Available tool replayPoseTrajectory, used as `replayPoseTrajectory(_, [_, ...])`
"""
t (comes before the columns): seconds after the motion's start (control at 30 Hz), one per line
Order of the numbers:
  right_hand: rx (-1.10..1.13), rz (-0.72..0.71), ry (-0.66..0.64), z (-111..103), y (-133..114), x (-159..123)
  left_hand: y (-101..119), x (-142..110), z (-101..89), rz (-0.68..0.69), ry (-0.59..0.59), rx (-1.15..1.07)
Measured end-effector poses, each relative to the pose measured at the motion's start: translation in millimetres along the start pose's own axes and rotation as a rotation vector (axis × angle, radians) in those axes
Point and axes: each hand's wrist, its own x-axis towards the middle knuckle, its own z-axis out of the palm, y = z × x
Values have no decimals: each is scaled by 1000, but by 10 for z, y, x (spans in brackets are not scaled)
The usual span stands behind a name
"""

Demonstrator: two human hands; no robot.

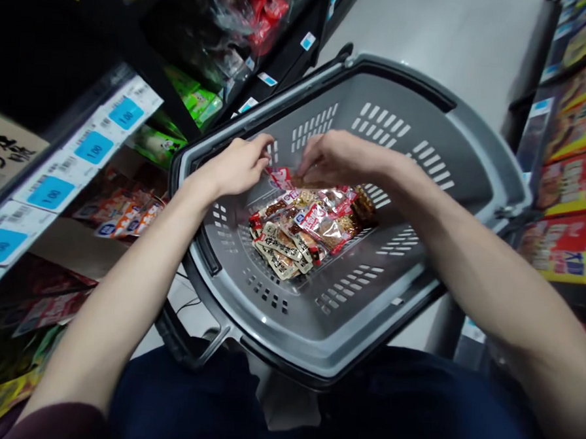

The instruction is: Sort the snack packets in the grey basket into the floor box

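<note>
A large grey plastic basket (469,140) stands in front of me, with a pile of small snack packets (322,222) on its floor. Some packets are red and clear; cream packets with dark lettering (280,248) lie nearest to me. My left hand (241,166) reaches over the left rim, fingers bent and a little apart, beside the end of a red packet (279,177). Inside the basket, my right hand (333,157) has its fingers curled down around that packet's other end. Its fingertips are partly hidden by the hand itself.
Shelf edges with blue price tags (94,147) run close on the left, above orange-and-white packets (130,217) and green bags (200,106). Red and yellow bags (577,185) fill the right-hand shelves. Grey floor (431,27) shows beyond the basket.
</note>
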Motion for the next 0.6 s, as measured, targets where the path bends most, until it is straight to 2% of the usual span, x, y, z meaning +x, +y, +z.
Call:
replayPoseTrajectory(0.03, [-109, -60, -102, -116, -67, -14, 32, 10, -16, -3, 32, -36])
replayPoseTrajectory(0.1, [-184, -150, -164, -270, -183, -69, 95, 38, -64, -28, 109, -231])
replayPoseTrajectory(0.17, [-70, -191, -63, -315, -262, -124, 146, 72, -129, -58, 213, -562])
replayPoseTrajectory(0.23, [160, -197, 96, -276, -297, -145, 175, 100, -199, -72, 363, -864])
replayPoseTrajectory(0.3, [394, -188, 292, -197, -307, -128, 180, 106, -259, -72, 509, -1029])
replayPoseTrajectory(0.33, [475, -185, 384, -152, -310, -112, 177, 99, -280, -64, 534, -1077])
replayPoseTrajectory(0.4, [549, -167, 531, -55, -325, -88, 170, 68, -293, -25, 472, -1158])
replayPoseTrajectory(0.47, [573, -128, 642, 50, -347, -90, 175, 28, -268, 26, 333, -1219])
replayPoseTrajectory(0.53, [590, -85, 706, 154, -365, -115, 194, -5, -218, 56, 233, -1228])
replayPoseTrajectory(0.6, [606, -37, 704, 236, -373, -145, 213, -22, -168, 44, 225, -1187])
